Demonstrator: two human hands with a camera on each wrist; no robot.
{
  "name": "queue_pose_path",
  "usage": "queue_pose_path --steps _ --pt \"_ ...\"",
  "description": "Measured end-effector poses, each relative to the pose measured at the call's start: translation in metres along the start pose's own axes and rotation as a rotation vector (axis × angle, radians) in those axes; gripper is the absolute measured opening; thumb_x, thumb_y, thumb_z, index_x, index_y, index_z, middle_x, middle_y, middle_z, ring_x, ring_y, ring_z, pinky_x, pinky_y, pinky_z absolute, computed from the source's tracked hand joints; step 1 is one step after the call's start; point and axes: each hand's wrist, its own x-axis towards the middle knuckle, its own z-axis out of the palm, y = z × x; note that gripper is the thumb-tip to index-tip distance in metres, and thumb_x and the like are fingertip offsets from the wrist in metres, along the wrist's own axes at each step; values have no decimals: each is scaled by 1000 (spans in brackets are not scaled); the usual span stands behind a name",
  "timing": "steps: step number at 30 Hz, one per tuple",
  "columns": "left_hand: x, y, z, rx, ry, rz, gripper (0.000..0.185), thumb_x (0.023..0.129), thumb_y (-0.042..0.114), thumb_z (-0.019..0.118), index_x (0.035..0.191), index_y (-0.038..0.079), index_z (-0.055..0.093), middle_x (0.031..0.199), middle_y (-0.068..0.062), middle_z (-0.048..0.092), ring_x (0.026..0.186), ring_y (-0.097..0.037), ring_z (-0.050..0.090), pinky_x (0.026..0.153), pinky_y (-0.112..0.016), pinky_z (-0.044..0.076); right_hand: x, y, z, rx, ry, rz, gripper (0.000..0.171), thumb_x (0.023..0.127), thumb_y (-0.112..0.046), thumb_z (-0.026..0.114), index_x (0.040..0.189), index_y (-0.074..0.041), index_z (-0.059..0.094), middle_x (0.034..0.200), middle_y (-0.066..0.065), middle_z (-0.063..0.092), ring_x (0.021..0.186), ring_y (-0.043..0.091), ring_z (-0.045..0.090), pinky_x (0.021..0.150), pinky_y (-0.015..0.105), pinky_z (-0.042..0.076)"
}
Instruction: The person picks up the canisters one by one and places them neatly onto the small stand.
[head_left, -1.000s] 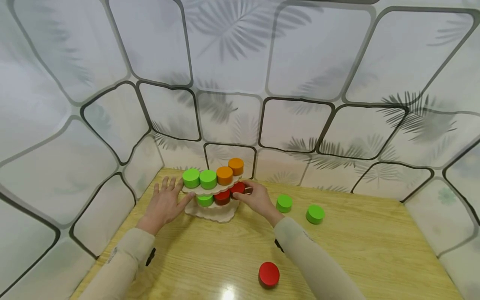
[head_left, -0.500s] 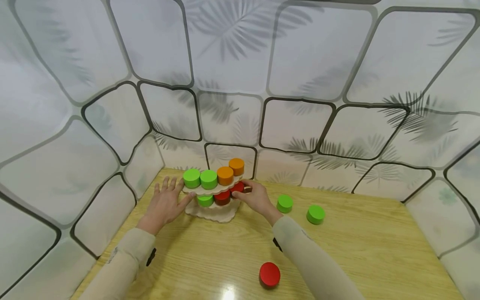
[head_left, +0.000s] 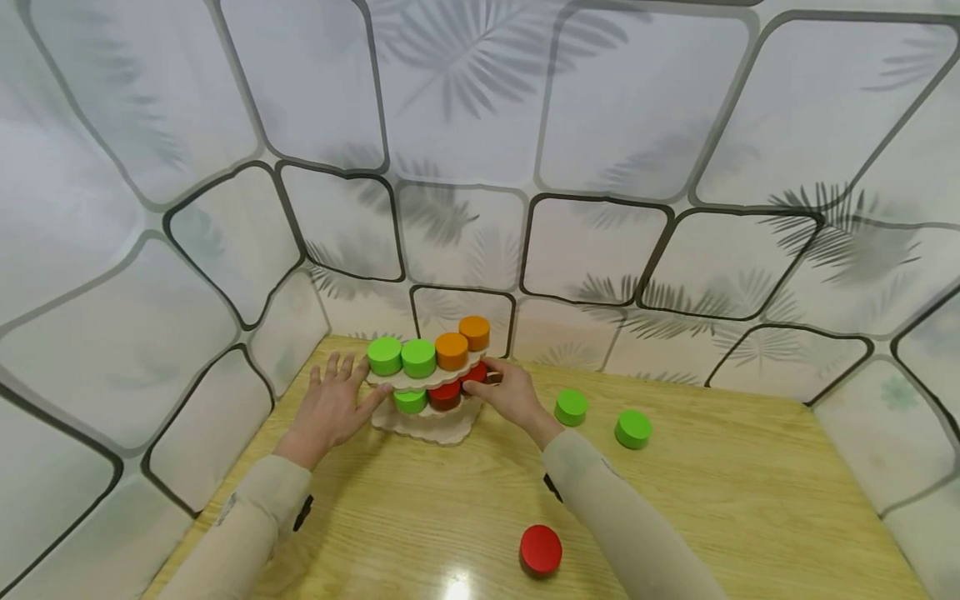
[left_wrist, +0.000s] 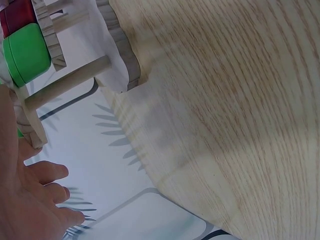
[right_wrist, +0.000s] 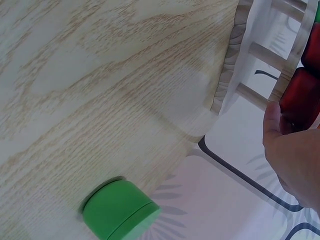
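Hardly anything has shifted since a second ago: both hands sit at the wooden rack (head_left: pixel 427 421) as before, and the red disc (head_left: pixel 476 374) has only edged slightly deeper onto the middle shelf.

From the head camera, the right hand (head_left: pixel 507 395) pinches that red disc at the rack's right end, fingertips curled around it and hiding its far side. The left hand (head_left: pixel 332 406) lies with fingers spread and straight, thumb touching the left end of the top shelf (head_left: pixel 420 379). On top stand two green discs (head_left: pixel 401 356) and two orange discs (head_left: pixel 463 342); beneath are a green disc (head_left: pixel 410 401) and another red one (head_left: pixel 445 394), partly hidden by the shelf. On the table (head_left: pixel 712 500), two loose green discs (head_left: pixel 602 417) lie right of the rack and a loose red disc (head_left: pixel 541 549) near the front edge.

At the left wrist, only part of the hand (left_wrist: pixel 25 200) shows, cut off by the frame, beside the rack's pegs (left_wrist: pixel 70 82).

At the right wrist, the thumb (right_wrist: pixel 274 122) rests against the red disc (right_wrist: pixel 302 97); the other fingers are out of view.

No writing is visible anywhere.
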Motion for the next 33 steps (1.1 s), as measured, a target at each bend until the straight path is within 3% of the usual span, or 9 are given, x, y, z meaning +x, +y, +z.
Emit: queue_pose_path --steps 6,23,33 --pt "0 0 0 -1 -5 -2 85 109 64 36 163 0 34 165 -36 33 157 -57 20 123 -77 18 1 1 0 -17 -12 -15 52 96 -21 80 143 -4 65 127 14 73 113 32 71 86 37 63" --pt "0 1 0 -5 -12 -9 86 109 66 34 164 0 33 165 -35 32 157 -57 19 123 -77 16 1 0 0 -19 -1 16 63 96 -23 80 150 0 58 141 18 68 118 33 70 90 39 63" --pt "-1 2 0 -8 -6 -4 85 109 64 35 163 -1 34 165 -36 32 157 -57 19 123 -77 16 0 -1 -2 -13 13 28 61 93 -26 83 145 -1 63 135 16 71 117 33 71 90 39 63"
